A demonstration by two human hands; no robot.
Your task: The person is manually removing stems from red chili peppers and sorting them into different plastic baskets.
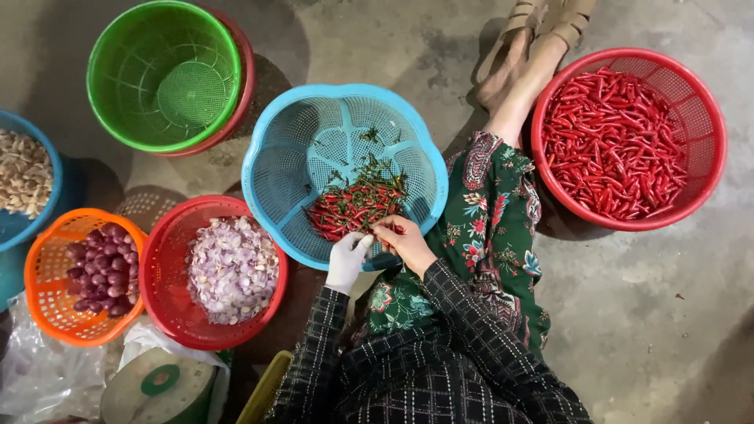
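Note:
My right hand [406, 242], bare, pinches a small red chili [397, 229] over the near rim of a light blue flower-shaped basket [275, 169]. My left hand [347, 260], in a white glove, has its fingers bunched right beside the right fingertips. Whether the left hand grips the chili is hidden. Inside the blue basket lies a heap of red chilies with green stems [353, 204]. My legs in floral trousers [491, 228] stretch away across the floor.
A red basket [711, 126] full of red chilies stands to the right of my legs. At left are a red basket of peeled shallots [161, 267], an orange basket of purple shallots [47, 302], a blue tub of garlic [55, 169] and a green basket [165, 74].

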